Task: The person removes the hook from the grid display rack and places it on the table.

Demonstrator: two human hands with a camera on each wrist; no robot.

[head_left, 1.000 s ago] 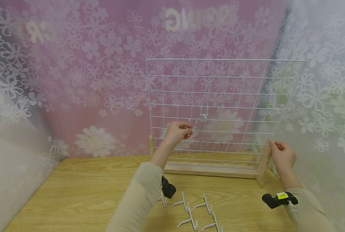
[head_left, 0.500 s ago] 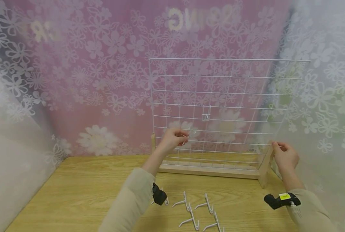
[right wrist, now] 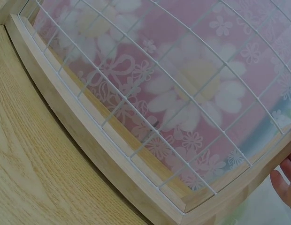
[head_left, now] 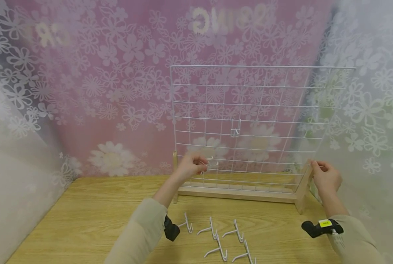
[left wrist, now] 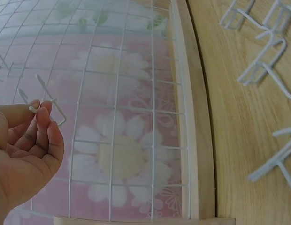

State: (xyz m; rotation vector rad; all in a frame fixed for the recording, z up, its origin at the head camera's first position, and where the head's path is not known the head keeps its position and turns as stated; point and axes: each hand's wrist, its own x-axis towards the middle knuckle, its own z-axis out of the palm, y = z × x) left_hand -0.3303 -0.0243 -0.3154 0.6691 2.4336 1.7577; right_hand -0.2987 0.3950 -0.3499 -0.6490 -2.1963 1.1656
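My left hand point(head_left: 191, 167) pinches a white wire hook point(left wrist: 46, 87) between thumb and fingertips, its two prongs pointing away from the hand, in front of the lower left of a white wire grid panel point(head_left: 262, 66). Another hook point(head_left: 235, 132) hangs near the middle of that panel. At the far right, my right hand point(head_left: 327, 178) holds the upright of the wooden stand point(head_left: 249, 194) that carries the grid. In the right wrist view only some fingers point(right wrist: 288, 180) show at the frame's edge, beside the wood.
Several white hooks lie on the wood-grain table in front of the stand, among them one hook point(head_left: 188, 224) on the left and one hook point(head_left: 237, 231) on the right. A flowered pink curtain point(head_left: 117, 91) hangs behind, with pale sheets at both sides.
The left hand has moved down and to the left across the grid with its hook, which has tilted. My right hand stays at the stand's upright.
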